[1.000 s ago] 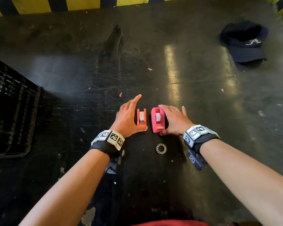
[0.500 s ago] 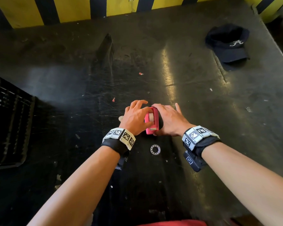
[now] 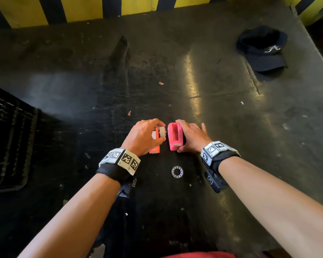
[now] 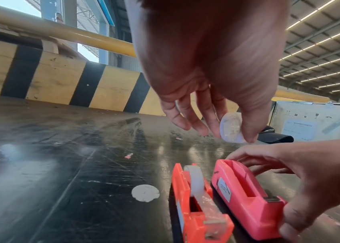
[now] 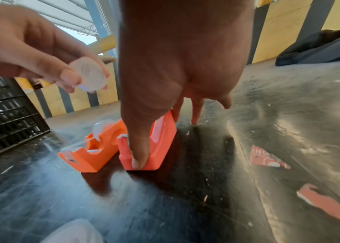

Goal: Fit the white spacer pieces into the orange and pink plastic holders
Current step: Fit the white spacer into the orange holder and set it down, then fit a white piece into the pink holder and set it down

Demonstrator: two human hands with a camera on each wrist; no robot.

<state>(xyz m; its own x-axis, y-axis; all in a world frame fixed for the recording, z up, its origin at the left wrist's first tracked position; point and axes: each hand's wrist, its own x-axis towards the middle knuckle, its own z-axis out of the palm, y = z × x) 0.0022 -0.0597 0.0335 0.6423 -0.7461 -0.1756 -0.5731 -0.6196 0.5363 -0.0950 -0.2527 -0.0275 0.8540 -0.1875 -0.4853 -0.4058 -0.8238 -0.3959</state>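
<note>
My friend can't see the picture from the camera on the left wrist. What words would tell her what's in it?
A left hand pinches a round white spacer above two plastic holders standing side by side on a scratched black table. The orange holder already has a white spacer in it; the pink holder, steadied by the right hand, has an empty slot.

Orange holder (image 3: 155, 146) just left of pink holder (image 3: 174, 136); bearing ring (image 3: 177, 171) nearer; cap (image 3: 263, 51) far right.
</note>
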